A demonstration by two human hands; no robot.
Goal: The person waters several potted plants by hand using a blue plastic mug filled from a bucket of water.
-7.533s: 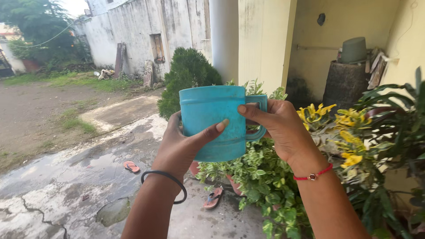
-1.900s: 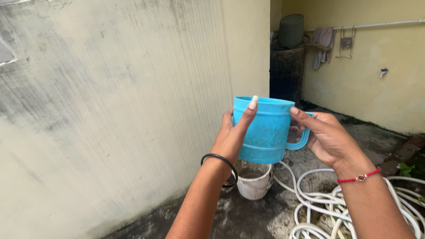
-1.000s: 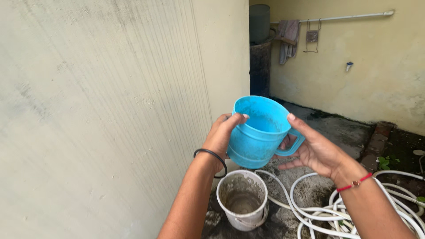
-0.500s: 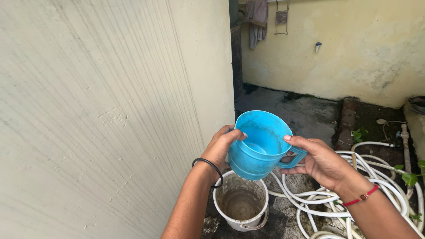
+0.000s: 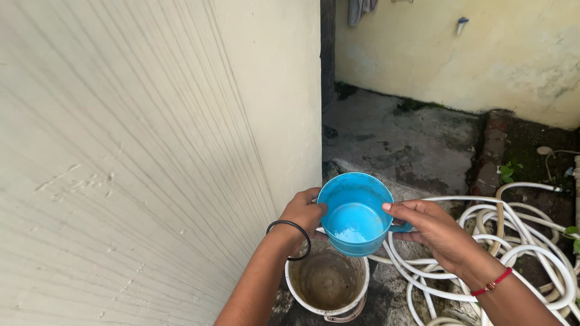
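I hold a blue plastic mug point(image 5: 355, 212) with both hands, just above a dirty white bucket point(image 5: 327, 284) on the ground. My left hand point(image 5: 304, 214) grips the mug's left side; a black bangle circles that wrist. My right hand point(image 5: 428, 224) holds the handle side, thumb on the rim, with a red thread bracelet at the wrist. The mug's mouth faces me and its blue inside shows. The bucket holds a little murky water.
A cream ribbed wall point(image 5: 151, 151) fills the left half, close to my left arm. A coiled white hose point(image 5: 525, 241) lies on the wet concrete at the right. A yellow wall with a small tap point(image 5: 461, 24) stands at the back.
My view has tilted down and the mug has dropped lower, closer to the bucket. Both hands keep their grip on it.
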